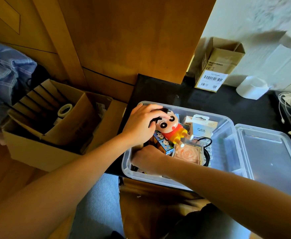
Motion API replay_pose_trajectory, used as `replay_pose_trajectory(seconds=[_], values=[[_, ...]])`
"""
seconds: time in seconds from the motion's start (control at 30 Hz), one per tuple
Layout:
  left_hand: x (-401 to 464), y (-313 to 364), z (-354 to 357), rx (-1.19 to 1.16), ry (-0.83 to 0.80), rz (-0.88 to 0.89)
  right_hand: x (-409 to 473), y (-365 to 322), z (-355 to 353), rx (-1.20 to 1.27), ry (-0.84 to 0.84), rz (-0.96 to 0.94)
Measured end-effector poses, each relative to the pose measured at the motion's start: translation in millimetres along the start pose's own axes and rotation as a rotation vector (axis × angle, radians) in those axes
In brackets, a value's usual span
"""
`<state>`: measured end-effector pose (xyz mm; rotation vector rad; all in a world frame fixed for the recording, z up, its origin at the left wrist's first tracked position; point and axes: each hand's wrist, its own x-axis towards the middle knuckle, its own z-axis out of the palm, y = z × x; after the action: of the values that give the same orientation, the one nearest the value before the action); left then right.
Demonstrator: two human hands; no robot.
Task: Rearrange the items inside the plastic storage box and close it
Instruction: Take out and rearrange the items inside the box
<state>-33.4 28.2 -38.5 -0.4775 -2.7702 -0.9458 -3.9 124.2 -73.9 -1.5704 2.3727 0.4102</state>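
The right hand (pixel 147 158) reaches low into the near-left corner of the plastic storage box (pixel 224 128); its fingers are buried among the contents, so I cannot tell what they hold. Just beyond, the left hand (pixel 141 125) curls over the head of the cartoon figure (pixel 171 129), which lies on the panda cubes (pixel 163 144). Lay it flat below the rim. The lid (pixel 270 157) lies open on the right, on the dark worktop (pixel 210 99).
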Motion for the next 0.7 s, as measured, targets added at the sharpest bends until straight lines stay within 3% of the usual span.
replay_pose_trajectory(seconds=[0.3,0.47,0.7], values=[[0,1,-1,0.025,-0.009,-0.004,-1,2,2,0.151,-0.068,0.007],[0,0,0,0.044,-0.005,-0.011,-15,11,-11,0.322,0.040,-0.016],[1,4,1,0.107,-0.032,0.011,-84,33,-35,0.705,0.199,0.106]])
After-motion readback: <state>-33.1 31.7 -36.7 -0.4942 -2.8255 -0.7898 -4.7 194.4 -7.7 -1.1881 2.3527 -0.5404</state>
